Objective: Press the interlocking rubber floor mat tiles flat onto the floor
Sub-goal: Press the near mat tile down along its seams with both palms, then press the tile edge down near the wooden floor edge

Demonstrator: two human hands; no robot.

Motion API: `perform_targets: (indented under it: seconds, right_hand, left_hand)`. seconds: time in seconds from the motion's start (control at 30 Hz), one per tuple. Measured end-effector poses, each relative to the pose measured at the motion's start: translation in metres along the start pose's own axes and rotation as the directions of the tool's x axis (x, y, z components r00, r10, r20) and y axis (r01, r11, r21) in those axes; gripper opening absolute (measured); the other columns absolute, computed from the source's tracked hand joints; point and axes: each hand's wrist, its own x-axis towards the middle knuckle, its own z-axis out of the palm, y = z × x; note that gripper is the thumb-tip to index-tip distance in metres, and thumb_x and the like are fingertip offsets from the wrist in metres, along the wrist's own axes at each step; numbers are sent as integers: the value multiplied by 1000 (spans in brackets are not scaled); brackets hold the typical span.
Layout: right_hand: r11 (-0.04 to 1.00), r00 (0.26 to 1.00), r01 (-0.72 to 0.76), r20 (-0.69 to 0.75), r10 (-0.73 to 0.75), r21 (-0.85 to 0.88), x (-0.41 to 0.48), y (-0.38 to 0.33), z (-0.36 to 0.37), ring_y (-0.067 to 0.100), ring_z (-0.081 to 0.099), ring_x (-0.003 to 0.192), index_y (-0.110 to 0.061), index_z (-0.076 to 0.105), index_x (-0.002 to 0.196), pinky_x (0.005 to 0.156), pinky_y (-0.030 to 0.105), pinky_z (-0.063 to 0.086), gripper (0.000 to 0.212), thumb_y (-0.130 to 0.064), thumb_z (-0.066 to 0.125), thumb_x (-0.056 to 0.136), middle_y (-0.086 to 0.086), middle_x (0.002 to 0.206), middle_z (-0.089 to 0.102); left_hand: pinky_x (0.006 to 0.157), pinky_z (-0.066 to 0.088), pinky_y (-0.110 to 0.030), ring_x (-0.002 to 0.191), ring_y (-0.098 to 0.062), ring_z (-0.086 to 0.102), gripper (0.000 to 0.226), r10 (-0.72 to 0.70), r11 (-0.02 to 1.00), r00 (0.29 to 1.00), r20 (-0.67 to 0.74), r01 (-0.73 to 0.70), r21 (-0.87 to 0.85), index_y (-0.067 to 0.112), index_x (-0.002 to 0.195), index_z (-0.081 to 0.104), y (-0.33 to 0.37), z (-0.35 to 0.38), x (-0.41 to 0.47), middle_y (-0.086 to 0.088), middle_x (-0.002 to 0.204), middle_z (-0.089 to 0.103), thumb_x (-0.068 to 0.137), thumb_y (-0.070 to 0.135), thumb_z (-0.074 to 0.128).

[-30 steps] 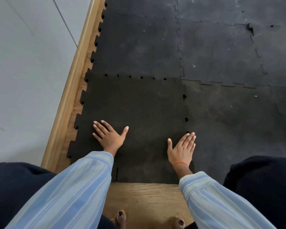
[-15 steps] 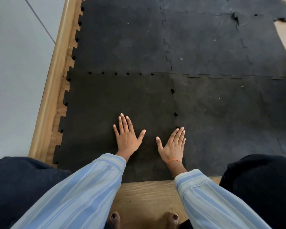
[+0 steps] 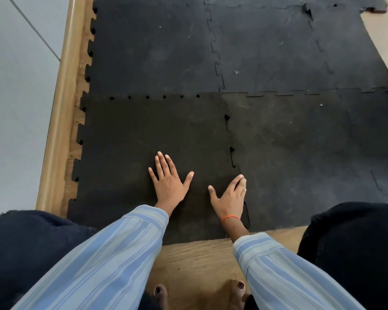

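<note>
From the head camera, the person is crouching at the near edge of a floor of black interlocking rubber tiles and is leaning onto the nearest tile (image 3: 130, 139). The left hand (image 3: 168, 182) is lying palm-down with its fingers spread flat, well inside that tile, probably to load its middle so it is sitting down on the wooden floor (image 3: 199, 258). The right hand (image 3: 230, 198) is also palm-down, thumb splayed and the four fingers held close together, with its fingertips (image 3: 241, 179) resting right at the toothed seam (image 3: 232, 157) where this tile is meeting the neighbouring tile (image 3: 300, 153) to the right. That placement looks aimed at seating the teeth, since small gaps are showing along that seam and along the row of notches at the tile's far edge. Neither hand is gripping anything.

The tile's left teeth are running just beside a wooden skirting board (image 3: 61, 108) below a pale wall (image 3: 14, 97). At the far right a tile corner (image 3: 373, 7) is looking curled up, though it is cut off by the frame. Dark trouser knees and striped sleeves (image 3: 99, 265) are hiding the near corners of both front tiles, so whether those are lying flat cannot be told. How hard the palms are pressing is not visible either.
</note>
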Motion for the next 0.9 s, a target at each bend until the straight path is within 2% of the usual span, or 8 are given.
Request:
perform_targets:
  seconds: [0.1, 0.2, 0.4, 0.53, 0.7, 0.83, 0.9]
  right_hand:
    - [997, 1000, 0, 1, 0, -80, 1, 3, 3, 30, -12, 148, 2, -12, 147, 122, 42, 1, 109, -69, 42, 84, 20, 159, -12]
    - [993, 1000, -9, 3, 9, -115, 0, 2, 5, 28, -15, 147, 0, -16, 146, 121, 42, -1, 104, -71, 31, 87, 18, 158, -18]
    - [987, 999, -43, 11, 45, -157, -1, 0, 4, 27, -14, 147, -2, -18, 146, 121, 42, 0, 99, -72, 21, 87, 16, 158, -19]
    - [983, 999, -50, 7, 52, -176, 21, 5, -8, 27, -10, 148, -2, -11, 148, 121, 45, 2, 93, -66, 23, 91, 16, 160, -10]
    - [971, 991, -71, 92, 95, -228, 43, 8, -25, 25, -13, 148, -2, -7, 150, 120, 46, -3, 87, -63, 18, 93, 14, 160, -11]
    - [958, 999, 41, 41, -31, -284, 20, 6, -11, 25, -16, 147, -2, -12, 148, 121, 45, -4, 79, -55, 16, 97, 14, 159, -16]
    - [958, 996, 78, 66, -62, -275, 6, 6, -3, 24, -19, 146, -4, -15, 148, 119, 42, -7, 81, -59, 14, 95, 12, 159, -19]
  left_hand:
    - [116, 1, -54, 147, -33, -8, 97, -7, 1000, 1000, 4, 7, 6, 1, 150, -5, 3, 0, 0, -20, 159, -9, 88, 73, 16]
    - [116, 0, -54, 147, -33, -10, 97, -10, 1000, 1000, 16, 10, 18, 2, 150, -7, 3, 2, 0, -20, 159, -11, 87, 73, 14]
    - [117, 0, -53, 147, -33, -11, 96, 4, 1000, 999, 34, -4, 3, 3, 150, -8, 11, 1, -2, -21, 159, -13, 88, 72, 15]
    - [117, 0, -52, 147, -33, -12, 96, -3, 1000, 999, 50, 3, -13, 2, 150, -8, 14, -1, -2, -21, 158, -14, 89, 71, 18]
    - [117, -1, -52, 146, -33, -14, 97, -21, 1000, 998, 57, 23, -20, 2, 150, -9, 16, -2, -1, -21, 158, -16, 89, 72, 17]
    - [117, 0, -53, 147, -34, -11, 97, -27, 1000, 999, 37, 27, -2, 2, 150, -8, 18, 0, 0, -22, 159, -12, 88, 73, 15]
    - [117, 1, -52, 147, -34, -10, 97, -31, 999, 999, 24, 31, 6, 2, 150, -7, 18, 0, -1, -22, 159, -10, 88, 72, 14]
